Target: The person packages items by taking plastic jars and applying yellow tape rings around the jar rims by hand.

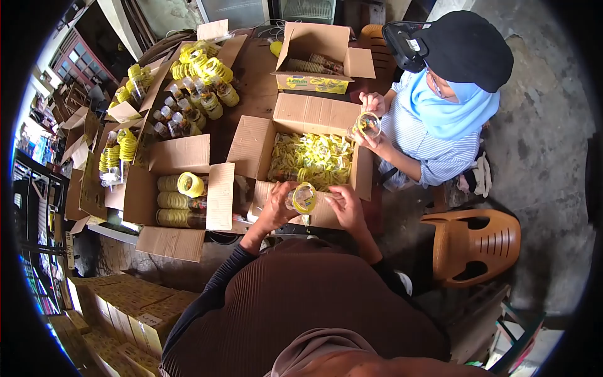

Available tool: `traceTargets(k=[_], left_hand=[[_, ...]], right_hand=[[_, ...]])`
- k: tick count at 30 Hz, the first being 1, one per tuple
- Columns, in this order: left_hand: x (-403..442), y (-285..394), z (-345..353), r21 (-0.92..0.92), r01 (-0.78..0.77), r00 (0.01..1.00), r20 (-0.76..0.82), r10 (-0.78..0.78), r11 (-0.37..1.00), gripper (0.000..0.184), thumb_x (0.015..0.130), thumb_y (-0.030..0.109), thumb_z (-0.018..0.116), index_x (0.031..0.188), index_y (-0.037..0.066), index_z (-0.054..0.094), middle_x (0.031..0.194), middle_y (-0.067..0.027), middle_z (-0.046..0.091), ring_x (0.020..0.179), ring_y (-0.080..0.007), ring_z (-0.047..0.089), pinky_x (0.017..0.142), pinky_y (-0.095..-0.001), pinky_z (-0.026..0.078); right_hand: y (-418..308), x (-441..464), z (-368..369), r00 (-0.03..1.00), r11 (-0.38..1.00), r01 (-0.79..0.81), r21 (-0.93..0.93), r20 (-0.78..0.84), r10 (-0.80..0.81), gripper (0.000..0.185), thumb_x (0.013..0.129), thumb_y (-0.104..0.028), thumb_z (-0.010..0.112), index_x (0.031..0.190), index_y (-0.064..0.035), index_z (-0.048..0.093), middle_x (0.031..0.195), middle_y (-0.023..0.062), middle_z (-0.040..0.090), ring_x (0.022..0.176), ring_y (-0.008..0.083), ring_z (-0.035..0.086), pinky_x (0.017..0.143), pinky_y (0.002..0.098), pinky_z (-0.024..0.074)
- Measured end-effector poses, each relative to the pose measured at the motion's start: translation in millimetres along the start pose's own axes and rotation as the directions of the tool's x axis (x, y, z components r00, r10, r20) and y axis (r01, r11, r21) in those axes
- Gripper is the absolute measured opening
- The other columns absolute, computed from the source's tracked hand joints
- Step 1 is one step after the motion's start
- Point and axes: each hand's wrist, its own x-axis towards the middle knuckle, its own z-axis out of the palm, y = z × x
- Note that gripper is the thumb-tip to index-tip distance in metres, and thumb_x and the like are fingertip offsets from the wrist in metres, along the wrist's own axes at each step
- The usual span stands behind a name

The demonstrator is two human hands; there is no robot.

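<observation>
My left hand (277, 207) is wrapped round the side of a clear plastic cup with a yellow rim (304, 197), its round end facing up. Just right of the cup is my right hand (344, 206), fingers bent and close together; whether something small is between them is too small to tell. Beyond both hands, an open cardboard box (254, 147) holds a heap of small yellow-and-clear packets (311, 157). To the left, another open box (179, 154) contains stacks of yellow-rimmed cups (179, 201), with one yellow-rimmed piece (190, 185) on top.
Across the box at the right, a co-worker (433, 113) holds a similar cup (368, 125). A yellow-printed box (312, 83) stands at the back. Stacked cups and bottle-like containers (201, 94) are at the back left. An orange plastic chair (458, 248) is at the right.
</observation>
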Motion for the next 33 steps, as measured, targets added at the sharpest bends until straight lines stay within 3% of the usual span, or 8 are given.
traceTargets(k=[2, 9, 13, 17, 21, 25, 31, 33], left_hand=[[0, 3, 9, -0.007, 0.194, 0.98, 0.053, -0.193, 0.981, 0.067, 0.067, 0.022, 0.083, 0.124, 0.008, 0.052, 0.118, -0.0098, 0.059, 0.118, -0.033, 0.053, 0.109, -0.0533, 0.027], [7, 26, 13, 0.055, 0.329, 0.93, 0.157, -0.334, 0.943, 0.075, 0.064, 0.024, 0.084, 0.128, 0.006, 0.049, 0.123, -0.0149, 0.055, 0.122, -0.0353, 0.049, 0.11, -0.0537, 0.025], [1, 35, 15, 0.023, 0.326, 0.924, 0.205, -0.324, 0.945, 0.086, 0.069, 0.044, 0.083, 0.133, -0.002, 0.047, 0.127, -0.0208, 0.056, 0.12, -0.0397, 0.051, 0.105, -0.0434, 0.037], [-2, 37, 17, -0.076, 0.545, 0.825, 0.226, -0.518, 0.835, 0.057, 0.092, 0.034, 0.06, 0.133, -0.004, 0.047, 0.13, -0.0232, 0.055, 0.122, -0.0382, 0.052, 0.102, -0.0436, 0.041], [-10, 39, 33, 0.207, 0.351, 0.923, 0.083, -0.374, 0.913, 0.037, 0.092, 0.027, 0.057, 0.12, 0.002, 0.055, 0.113, -0.0194, 0.063, 0.11, -0.0354, 0.057, 0.098, -0.0454, 0.039], [-20, 29, 45, 0.248, 0.376, 0.906, 0.104, -0.41, 0.893, 0.025, 0.091, 0.021, 0.056, 0.108, 0.003, 0.056, 0.097, -0.0191, 0.065, 0.097, -0.0368, 0.06, 0.09, -0.0491, 0.04], [-10, 44, 54, 0.366, 0.308, 0.917, 0.131, -0.377, 0.878, 0.015, 0.095, 0.015, 0.049, 0.102, 0.004, 0.056, 0.086, -0.0175, 0.062, 0.088, -0.0363, 0.059, 0.091, -0.0511, 0.039], [-12, 45, 57, 0.405, 0.309, 0.884, 0.213, -0.417, 0.861, 0.02, 0.095, 0.013, 0.044, 0.101, 0.003, 0.06, 0.098, -0.013, 0.059, 0.092, -0.0339, 0.058, 0.094, -0.0538, 0.037]], right_hand=[[-28, 14, 0, 0.994, 0.996, 0.09, 0.017, 0.06, -0.091, 0.03, 0.081, -0.008, 0.073, 0.108, -0.0024, 0.059, 0.099, 0.0125, 0.06, 0.093, 0.0262, 0.061, 0.078, 0.035, 0.0498], [-31, 29, 6, 0.985, 0.988, 0.144, 0.048, 0.083, -0.148, 0.016, 0.083, -0.001, 0.068, 0.096, -0.0025, 0.059, 0.088, 0.0112, 0.06, 0.076, 0.0262, 0.064, 0.064, 0.0345, 0.0524], [-23, 29, 4, 0.975, 0.978, 0.192, -0.081, 0.131, -0.18, 0.013, 0.078, 0.003, 0.068, 0.087, -0.0019, 0.061, 0.079, 0.0116, 0.059, 0.074, 0.0294, 0.062, 0.063, 0.0368, 0.0494], [-25, 23, 9, 0.951, 0.946, 0.293, -0.141, 0.146, -0.273, 0.012, 0.077, 0.0, 0.069, 0.086, -0.0032, 0.061, 0.079, 0.012, 0.059, 0.07, 0.0317, 0.061, 0.061, 0.0404, 0.0471], [-24, 12, 14, 0.943, 0.963, 0.266, -0.043, 0.218, -0.25, 0.009, 0.082, -0.005, 0.068, 0.087, -0.0048, 0.061, 0.083, 0.0122, 0.059, 0.072, 0.0323, 0.062, 0.062, 0.0394, 0.0486], [-12, 4, 12, 0.929, 0.947, 0.318, -0.056, 0.218, -0.299, 0.013, 0.08, -0.006, 0.069, 0.09, -0.0035, 0.06, 0.084, 0.0121, 0.059, 0.073, 0.0322, 0.062, 0.063, 0.0384, 0.0495], [-19, -4, -2, 0.96, 0.973, 0.185, -0.135, 0.238, -0.149, 0.018, 0.08, -0.007, 0.066, 0.09, -0.0033, 0.052, 0.086, 0.0137, 0.054, 0.081, 0.0347, 0.06, 0.067, 0.042, 0.0494], [-13, -8, -3, 0.955, 0.962, 0.215, -0.167, 0.242, -0.172, 0.019, 0.081, -0.009, 0.066, 0.091, -0.0032, 0.05, 0.087, 0.0136, 0.054, 0.081, 0.0343, 0.059, 0.067, 0.0423, 0.0491]])
